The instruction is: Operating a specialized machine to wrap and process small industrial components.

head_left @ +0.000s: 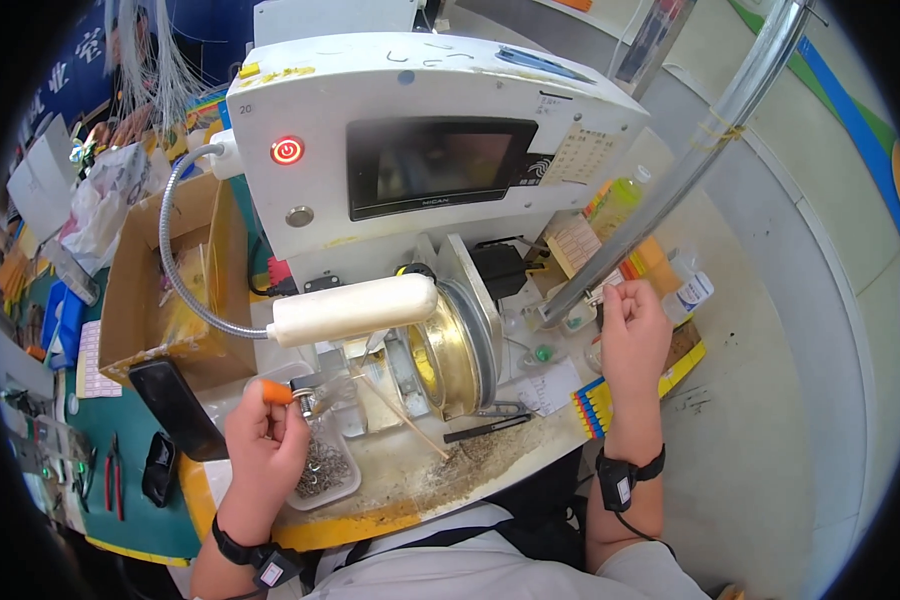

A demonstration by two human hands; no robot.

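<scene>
Many metal bits [322, 470] lie in plastic tray [348, 489] near me, likely for easy reach. My left hand [266, 438] pinches orange-handled piece [275, 392] above it. White gooseneck lamp [355, 309] beyond, probably for light. Right hand [635, 333] narrowed beside metal pole [655, 203]; can't tell if holding.

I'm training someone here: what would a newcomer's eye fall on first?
Probably the big white machine at centre back, its red button glowing left of the dark screen. Next, the shiny gold round part below the screen draws the eye. At lower left, the left hand holds an orange-handled tool.
</scene>
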